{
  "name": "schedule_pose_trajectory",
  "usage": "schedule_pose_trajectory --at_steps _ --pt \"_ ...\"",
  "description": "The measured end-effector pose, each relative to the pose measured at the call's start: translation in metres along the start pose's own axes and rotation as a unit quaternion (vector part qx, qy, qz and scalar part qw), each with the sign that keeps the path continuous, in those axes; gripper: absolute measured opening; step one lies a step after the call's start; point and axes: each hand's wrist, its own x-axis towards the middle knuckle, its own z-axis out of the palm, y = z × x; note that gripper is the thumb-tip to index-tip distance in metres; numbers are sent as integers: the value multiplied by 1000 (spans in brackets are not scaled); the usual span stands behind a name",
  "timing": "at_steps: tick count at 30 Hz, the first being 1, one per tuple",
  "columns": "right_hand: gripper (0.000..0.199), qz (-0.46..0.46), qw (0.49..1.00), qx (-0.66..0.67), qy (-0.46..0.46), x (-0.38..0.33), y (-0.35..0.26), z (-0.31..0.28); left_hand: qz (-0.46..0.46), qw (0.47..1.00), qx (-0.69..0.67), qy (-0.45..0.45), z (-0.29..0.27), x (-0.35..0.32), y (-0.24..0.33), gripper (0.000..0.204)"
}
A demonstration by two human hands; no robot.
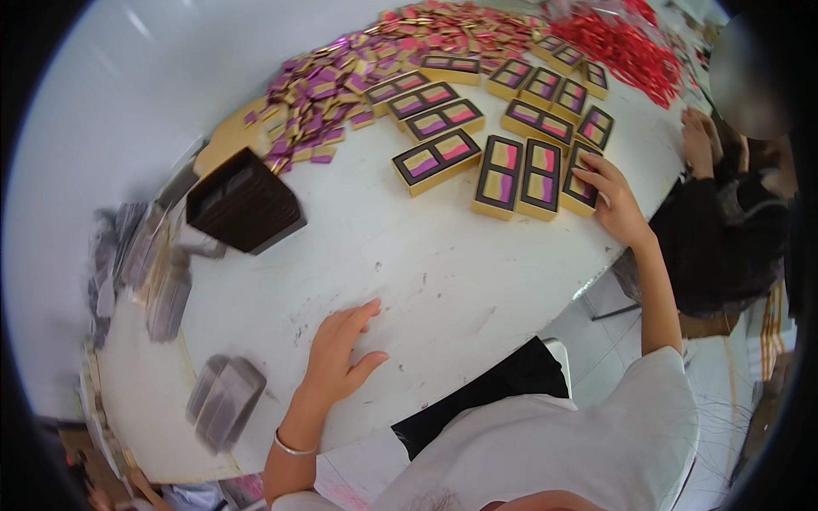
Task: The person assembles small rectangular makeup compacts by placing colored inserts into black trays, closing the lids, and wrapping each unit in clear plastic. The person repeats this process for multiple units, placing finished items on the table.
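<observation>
Right hand point(615, 204), upper right of frame: fingers spread flat on gold box point(582, 181), not gripping. Left hand point(341, 349), lower centre: open, palm down on white counter point(426, 281), holding nothing, well apart from box.

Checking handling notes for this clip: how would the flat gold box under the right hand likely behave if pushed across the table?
The gold box under the right hand looks flat and low, so it would probably slide rather than tip. The white table looks smooth, so it likely moves easily. The neighbouring boxes lie close, so a push may nudge them.
</observation>
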Motion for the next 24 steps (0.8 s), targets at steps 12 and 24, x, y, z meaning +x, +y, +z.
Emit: schedule_pose_trajectory --at_steps 12,24 --pt "35 -212 974 76 4 59 -158 11 47 997 20 56 3 -13 -17 39" --pt "34 -330 904 221 -160 66 -214 115 61 868 267 415 -77 -29 -3 17"
